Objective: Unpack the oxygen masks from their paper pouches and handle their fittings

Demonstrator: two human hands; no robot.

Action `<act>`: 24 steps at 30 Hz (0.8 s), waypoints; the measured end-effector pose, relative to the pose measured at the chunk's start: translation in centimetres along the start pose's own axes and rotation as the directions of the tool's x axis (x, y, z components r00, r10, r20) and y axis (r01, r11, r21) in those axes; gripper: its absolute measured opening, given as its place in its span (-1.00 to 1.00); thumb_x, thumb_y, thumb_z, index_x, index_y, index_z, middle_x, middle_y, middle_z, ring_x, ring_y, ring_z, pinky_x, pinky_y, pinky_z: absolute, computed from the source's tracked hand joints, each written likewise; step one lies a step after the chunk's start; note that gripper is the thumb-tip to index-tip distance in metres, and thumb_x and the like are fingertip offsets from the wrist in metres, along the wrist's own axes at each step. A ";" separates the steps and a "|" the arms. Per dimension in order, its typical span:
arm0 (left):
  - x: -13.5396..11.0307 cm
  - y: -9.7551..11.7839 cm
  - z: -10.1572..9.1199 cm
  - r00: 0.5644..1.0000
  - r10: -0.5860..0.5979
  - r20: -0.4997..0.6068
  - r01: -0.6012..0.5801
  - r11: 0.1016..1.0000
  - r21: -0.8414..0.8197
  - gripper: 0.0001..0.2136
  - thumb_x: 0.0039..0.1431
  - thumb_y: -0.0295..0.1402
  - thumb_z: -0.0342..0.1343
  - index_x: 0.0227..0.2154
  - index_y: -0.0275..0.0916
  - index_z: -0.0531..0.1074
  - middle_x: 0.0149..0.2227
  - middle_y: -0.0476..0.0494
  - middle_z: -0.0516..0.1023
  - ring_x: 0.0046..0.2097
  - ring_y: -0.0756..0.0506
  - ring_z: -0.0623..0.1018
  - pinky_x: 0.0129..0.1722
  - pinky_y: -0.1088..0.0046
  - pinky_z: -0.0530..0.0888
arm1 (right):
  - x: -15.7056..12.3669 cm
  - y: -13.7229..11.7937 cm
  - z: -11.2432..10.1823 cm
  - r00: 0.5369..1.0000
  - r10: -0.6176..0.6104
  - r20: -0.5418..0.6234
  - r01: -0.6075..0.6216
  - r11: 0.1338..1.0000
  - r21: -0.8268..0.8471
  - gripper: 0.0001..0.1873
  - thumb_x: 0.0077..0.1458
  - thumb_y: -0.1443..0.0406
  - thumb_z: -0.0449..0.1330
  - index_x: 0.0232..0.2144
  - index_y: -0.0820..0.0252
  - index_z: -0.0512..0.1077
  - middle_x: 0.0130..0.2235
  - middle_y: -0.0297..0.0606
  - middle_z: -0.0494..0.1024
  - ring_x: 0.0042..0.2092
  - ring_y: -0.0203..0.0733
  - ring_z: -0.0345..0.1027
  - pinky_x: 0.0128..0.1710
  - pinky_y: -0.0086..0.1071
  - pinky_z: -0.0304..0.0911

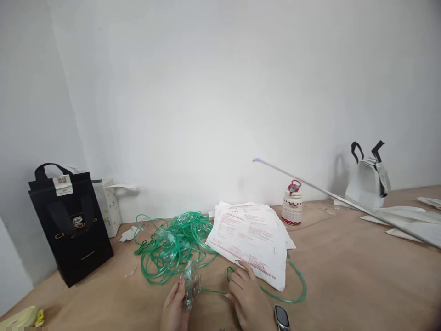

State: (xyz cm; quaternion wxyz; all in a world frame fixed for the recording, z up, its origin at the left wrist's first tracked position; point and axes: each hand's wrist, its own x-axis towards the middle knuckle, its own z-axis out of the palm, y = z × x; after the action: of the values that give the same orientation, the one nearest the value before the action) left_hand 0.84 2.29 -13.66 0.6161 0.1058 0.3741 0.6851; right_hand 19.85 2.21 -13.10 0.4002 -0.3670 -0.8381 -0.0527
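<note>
My left hand (175, 305) sits at the bottom centre, its fingers closed round a clear plastic mask (191, 284) joined to green tubing. My right hand (248, 299), with a watch (282, 317) on its wrist, rests beside it with fingers curled on a strand of the green tube near the edge of a stack of white printed packets (250, 236). A tangled heap of green tubing (174, 243) with more clear masks lies just beyond my hands. One green loop (299, 285) curves out to the right of the packets.
A black paper bag (70, 223) stands at the left, a white box (109, 207) behind it. A small patterned bottle (292, 204) stands by the wall. At the right are a white bag (368, 179) and long flat white packets (406, 223). A yellow object (22, 318) lies bottom left.
</note>
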 end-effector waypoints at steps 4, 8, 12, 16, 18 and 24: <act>0.2 -0.2 -0.2 1.000 0.003 0.010 -0.003 1.000 0.000 -0.77 0.11 -0.58 -0.01 -0.52 -0.28 0.53 -0.47 -0.12 0.62 -0.33 -0.08 0.62 -0.01 0.31 0.42 | 0.0 0.1 0.0 0.997 0.059 0.049 -0.059 0.998 -0.019 -0.83 0.01 0.50 0.04 -0.52 0.17 0.25 -0.40 -0.34 0.38 -0.23 -0.18 0.21 0.13 -0.07 -0.11; 0.0 -0.2 -0.2 0.999 0.010 0.038 -0.011 1.000 0.009 -0.83 0.05 -0.58 0.06 -0.49 -0.28 0.54 -0.43 -0.14 0.63 -0.26 -0.12 0.61 0.00 0.29 0.41 | 0.1 -0.1 -0.2 0.994 0.085 0.074 -0.080 0.994 -0.069 -0.81 0.02 0.51 0.02 -0.52 0.16 0.26 -0.40 -0.32 0.37 -0.24 -0.15 0.20 0.11 -0.04 -0.10; -0.1 -0.1 -0.1 0.999 0.001 0.045 -0.002 1.000 0.028 -0.86 0.01 -0.56 0.10 -0.51 -0.27 0.53 -0.44 -0.15 0.63 -0.19 -0.17 0.60 0.00 0.25 0.41 | 0.1 0.1 0.1 0.994 0.075 0.074 -0.071 0.996 -0.059 -0.82 0.02 0.50 0.02 -0.52 0.16 0.25 -0.39 -0.31 0.38 -0.24 -0.15 0.21 0.09 -0.04 -0.05; 0.0 -0.2 0.0 1.000 0.004 0.027 -0.005 0.999 0.048 -0.87 -0.01 -0.56 0.12 -0.52 -0.25 0.53 -0.44 -0.12 0.63 -0.19 -0.16 0.60 0.00 0.25 0.42 | -0.1 0.1 0.7 0.995 0.032 0.098 -0.027 0.998 -0.051 -0.84 0.07 0.47 0.02 -0.48 0.16 0.27 -0.38 -0.31 0.40 -0.26 -0.17 0.24 0.00 -0.13 0.08; 0.1 -0.1 -0.1 0.999 0.013 0.030 -0.014 0.999 0.052 -0.88 -0.01 -0.54 0.12 -0.50 -0.25 0.53 -0.42 -0.13 0.64 -0.16 -0.16 0.59 0.00 0.26 0.41 | -0.2 -0.6 0.4 0.998 -0.009 0.055 0.011 0.999 -0.034 -0.87 0.11 0.43 0.03 -0.37 0.13 0.33 -0.33 -0.27 0.43 -0.25 -0.14 0.26 -0.09 -0.18 0.16; 0.4 0.2 -0.3 0.999 0.007 0.046 -0.009 0.998 0.060 -0.92 -0.05 -0.52 0.17 -0.47 -0.26 0.54 -0.40 -0.16 0.64 -0.14 -0.20 0.58 0.01 0.22 0.41 | 2.0 -2.5 -6.7 0.937 0.206 -0.281 -0.100 0.931 0.351 -0.68 0.13 0.17 0.10 -0.60 0.12 0.18 -0.59 -0.38 0.20 -0.53 -0.28 0.13 -0.52 -0.41 0.18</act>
State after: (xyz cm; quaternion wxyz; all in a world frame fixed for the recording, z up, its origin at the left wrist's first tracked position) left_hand 0.40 2.58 -13.86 0.6182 0.1415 0.3800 0.6734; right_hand 21.63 -0.98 -6.70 0.5868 -0.3465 -0.7291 0.0630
